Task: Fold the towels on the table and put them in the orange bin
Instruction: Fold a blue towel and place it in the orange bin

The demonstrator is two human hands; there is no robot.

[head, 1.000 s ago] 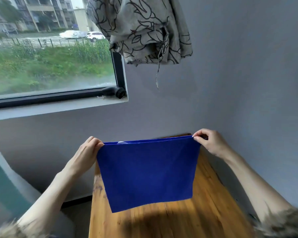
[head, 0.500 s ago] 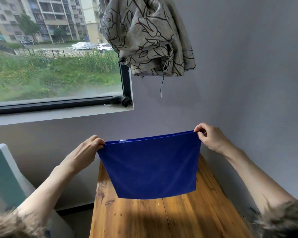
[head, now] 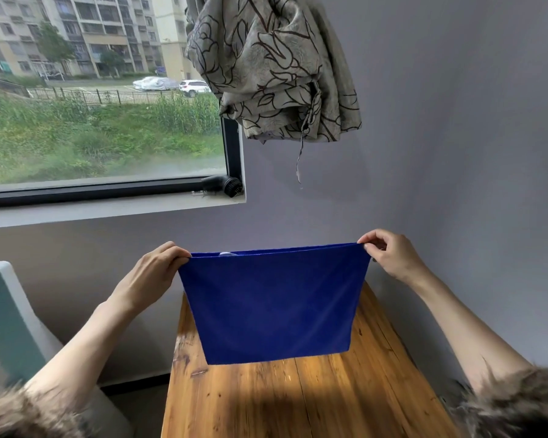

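Mid-fold: blue rectangular cloth towel [head: 272,305] hangs in frame centre above the wooden plank counter [head: 298,403], apparently doubled — two layers show along its top edge. Left hand [head: 154,273] pinches the top-left corner, right hand [head: 389,256] the top-right, fingers curled. Next, likely — lower it flat or bring the corners together. Orange bin not in view.

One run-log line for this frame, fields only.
stage: folding | blue towel: held up above wooden table | left hand: pinches top corner | right hand: pinches top corner | orange bin: not visible
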